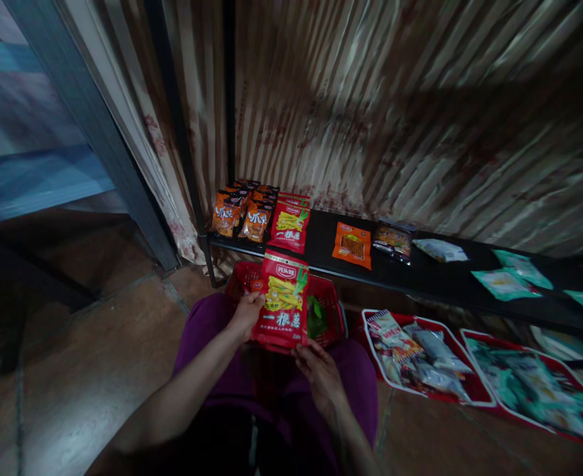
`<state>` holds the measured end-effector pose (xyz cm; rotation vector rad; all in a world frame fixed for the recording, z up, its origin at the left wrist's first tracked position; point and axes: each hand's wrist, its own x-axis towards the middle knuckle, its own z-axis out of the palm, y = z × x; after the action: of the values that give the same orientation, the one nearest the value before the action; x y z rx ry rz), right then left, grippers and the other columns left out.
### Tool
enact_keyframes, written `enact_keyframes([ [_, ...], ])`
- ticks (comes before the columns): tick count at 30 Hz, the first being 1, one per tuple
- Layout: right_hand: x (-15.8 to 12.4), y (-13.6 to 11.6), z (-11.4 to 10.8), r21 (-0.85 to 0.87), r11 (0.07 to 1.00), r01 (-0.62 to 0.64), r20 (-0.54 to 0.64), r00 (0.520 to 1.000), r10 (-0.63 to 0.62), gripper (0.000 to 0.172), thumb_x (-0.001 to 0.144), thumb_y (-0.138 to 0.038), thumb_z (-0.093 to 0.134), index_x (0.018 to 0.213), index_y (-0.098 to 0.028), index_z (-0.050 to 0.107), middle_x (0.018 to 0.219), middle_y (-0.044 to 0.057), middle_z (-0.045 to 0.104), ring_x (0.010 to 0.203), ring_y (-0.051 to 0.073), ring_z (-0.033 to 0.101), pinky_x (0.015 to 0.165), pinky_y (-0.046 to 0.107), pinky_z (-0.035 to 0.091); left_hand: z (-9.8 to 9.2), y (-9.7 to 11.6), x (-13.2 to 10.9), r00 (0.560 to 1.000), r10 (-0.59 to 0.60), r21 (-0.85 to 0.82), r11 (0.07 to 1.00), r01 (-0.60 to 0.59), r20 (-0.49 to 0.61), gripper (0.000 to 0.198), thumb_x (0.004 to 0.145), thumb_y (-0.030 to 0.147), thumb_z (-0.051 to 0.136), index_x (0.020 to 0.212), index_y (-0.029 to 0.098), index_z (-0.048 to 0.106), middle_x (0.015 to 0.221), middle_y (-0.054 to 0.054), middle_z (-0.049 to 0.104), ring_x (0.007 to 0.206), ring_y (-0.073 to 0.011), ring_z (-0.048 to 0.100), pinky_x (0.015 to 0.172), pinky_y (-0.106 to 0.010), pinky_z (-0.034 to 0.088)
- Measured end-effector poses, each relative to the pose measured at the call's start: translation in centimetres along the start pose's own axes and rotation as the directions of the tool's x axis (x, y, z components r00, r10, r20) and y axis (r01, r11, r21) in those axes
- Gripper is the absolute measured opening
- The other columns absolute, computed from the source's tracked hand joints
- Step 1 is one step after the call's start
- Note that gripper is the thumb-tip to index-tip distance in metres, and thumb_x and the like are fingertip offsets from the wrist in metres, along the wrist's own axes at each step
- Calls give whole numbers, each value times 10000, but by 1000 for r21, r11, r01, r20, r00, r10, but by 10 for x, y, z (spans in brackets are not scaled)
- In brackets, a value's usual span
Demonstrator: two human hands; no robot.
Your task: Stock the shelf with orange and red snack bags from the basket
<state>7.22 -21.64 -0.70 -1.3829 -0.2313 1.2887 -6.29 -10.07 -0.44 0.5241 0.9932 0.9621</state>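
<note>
A red snack bag (284, 301) with yellow sticks and green onion printed on it is held up over my lap. My left hand (248, 317) grips its left edge, and my right hand (320, 371) pinches its lower right corner. Below and behind it stands a red basket (340, 311), partly hidden by the bag, with a green packet (316, 318) inside. Just beyond, matching red snack bags (290, 225) rest on the black shelf (320, 248). Left of those stand several orange snack bags (256, 220) in rows.
Farther right on the shelf lie an orange flat packet (352, 244), a dark packet (393, 241), a white packet (440, 250) and mint-green packets (504, 283). Two red baskets full of bags (492, 402) stand on the floor at right. A striped curtain (301, 99) hangs behind.
</note>
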Motion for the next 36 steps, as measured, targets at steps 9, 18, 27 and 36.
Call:
enact_keyframes([
  [9, 9, 8, -6, -106, 990, -95, 44, 994, 100, 447, 504, -424, 851, 871, -214, 705, 870, 24, 729, 744, 160, 660, 652, 247, 502, -12, -29, 5, 1000, -24, 95, 995, 24, -8, 303, 677, 410, 692, 802, 137, 645, 699, -60, 695, 665, -215, 658, 703, -369, 512],
  [18, 54, -12, 15, -27, 999, 28, -41, 999, -29, 390, 471, -339, 862, 798, -197, 705, 747, 6, 732, 647, 167, 668, 592, 263, 530, 0, -9, 43, 989, 140, 243, 962, -127, -38, 182, 723, 350, 647, 772, 176, 663, 755, -36, 695, 744, -185, 630, 703, -288, 487],
  [27, 141, -88, 57, -111, 942, 316, -6, 948, -318, 397, 510, -404, 804, 832, -195, 702, 748, 7, 731, 623, 155, 651, 575, 260, 510, 59, 51, 128, 906, 422, 418, 829, -372, -29, 81, 742, 194, 611, 793, 218, 669, 834, -21, 698, 947, -209, 599, 900, -315, 432],
  [36, 221, -116, 77, -284, 845, 454, 18, 883, -468, 415, 566, -486, 732, 822, -159, 708, 749, 26, 722, 703, 177, 628, 689, 293, 479, 90, 83, 181, 835, 550, 630, 649, -428, 0, 149, 771, 130, 563, 664, 223, 610, 791, -42, 663, 993, -230, 575, 978, -330, 359],
])
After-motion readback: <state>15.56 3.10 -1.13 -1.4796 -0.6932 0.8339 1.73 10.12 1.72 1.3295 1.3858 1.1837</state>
